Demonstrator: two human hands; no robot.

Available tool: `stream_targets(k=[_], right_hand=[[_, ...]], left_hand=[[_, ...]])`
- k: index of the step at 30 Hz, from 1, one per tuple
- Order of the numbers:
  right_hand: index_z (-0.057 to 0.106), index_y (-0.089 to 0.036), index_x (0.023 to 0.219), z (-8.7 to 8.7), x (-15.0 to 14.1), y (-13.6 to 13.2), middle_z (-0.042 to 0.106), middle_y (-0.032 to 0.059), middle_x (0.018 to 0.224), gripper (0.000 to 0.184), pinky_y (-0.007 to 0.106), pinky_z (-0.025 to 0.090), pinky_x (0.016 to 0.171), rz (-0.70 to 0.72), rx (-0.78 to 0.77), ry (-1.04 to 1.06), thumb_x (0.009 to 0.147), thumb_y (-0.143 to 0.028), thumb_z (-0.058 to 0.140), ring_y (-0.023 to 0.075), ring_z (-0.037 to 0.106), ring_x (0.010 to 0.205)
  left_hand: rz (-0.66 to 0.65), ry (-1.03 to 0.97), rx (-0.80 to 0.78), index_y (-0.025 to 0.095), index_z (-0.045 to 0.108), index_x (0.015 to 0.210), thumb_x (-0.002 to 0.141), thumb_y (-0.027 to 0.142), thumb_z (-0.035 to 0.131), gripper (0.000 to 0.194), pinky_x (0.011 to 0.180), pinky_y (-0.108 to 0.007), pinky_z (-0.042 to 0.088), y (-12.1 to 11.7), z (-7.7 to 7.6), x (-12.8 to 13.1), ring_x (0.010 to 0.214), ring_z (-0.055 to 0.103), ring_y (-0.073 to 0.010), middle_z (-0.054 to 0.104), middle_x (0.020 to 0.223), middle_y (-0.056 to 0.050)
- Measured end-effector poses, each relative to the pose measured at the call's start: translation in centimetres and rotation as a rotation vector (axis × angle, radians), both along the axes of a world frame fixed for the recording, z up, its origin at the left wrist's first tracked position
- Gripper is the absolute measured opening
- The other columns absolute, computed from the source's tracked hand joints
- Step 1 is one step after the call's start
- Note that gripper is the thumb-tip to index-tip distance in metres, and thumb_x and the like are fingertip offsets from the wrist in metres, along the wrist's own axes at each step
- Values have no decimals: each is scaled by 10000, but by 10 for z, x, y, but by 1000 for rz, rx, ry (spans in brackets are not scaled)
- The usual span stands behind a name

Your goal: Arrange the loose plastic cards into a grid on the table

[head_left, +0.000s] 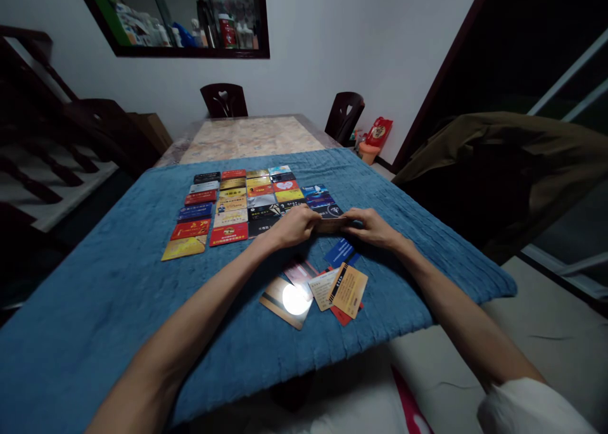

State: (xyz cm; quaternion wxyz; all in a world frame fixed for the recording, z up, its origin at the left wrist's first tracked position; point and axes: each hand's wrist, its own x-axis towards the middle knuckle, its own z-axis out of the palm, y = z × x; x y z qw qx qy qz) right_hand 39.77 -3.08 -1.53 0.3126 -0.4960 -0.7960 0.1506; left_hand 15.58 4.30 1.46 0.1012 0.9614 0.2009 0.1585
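Both hands meet on one plastic card (331, 225), a brownish one tilted between them. My left hand (295, 226) pinches its left end, and my right hand (373, 227) grips its right end. Just beyond lie cards in columns, among them a black card (331, 211), a red card (228, 234) and a yellow card (184, 248). Nearer me is a loose heap: a gold card (349, 289), a cream card (322, 289), a blue card (342, 252) and a shiny tan card (286, 302) with a bright glare. My left fingers hide part of the columns.
A blue ribbed cloth (118, 282) covers the near part of the table; the far end shows a patterned tabletop (244, 136). Dark chairs (224, 100) stand behind it. To the right, a brown garment (513, 142) hangs beside the table. A red bag (379, 132) sits by the wall.
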Motion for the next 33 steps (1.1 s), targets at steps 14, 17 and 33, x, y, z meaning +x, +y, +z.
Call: stream_targets(k=[14,17,33], right_hand=[[605,-236,1226,3,-20,-4,732,58,1066,351,391,554,881,102,-14,138,889,-330,634,221,698,943],[596,-242,1225,1,-26,-4,720,63,1086,338,388,548,884,149,8,92,895,-306,630,218,681,960],[573,-200,1272,-2,-39,-5,699,105,1113,439,392,519,860,162,64,-86,854,-282,679,237,647,962]], left_hand=[[128,-92,-38,148,688,1056,837,61,507,297,798,-340,507,-18,10,-15,871,615,-216,686,919,-90],[149,-87,-58,154,676,1067,860,77,503,281,797,-343,506,-23,3,-26,876,613,-216,698,940,-89],[258,111,157,155,607,1179,931,185,467,286,865,-413,447,-46,-7,-33,1040,577,-273,657,1101,-135]])
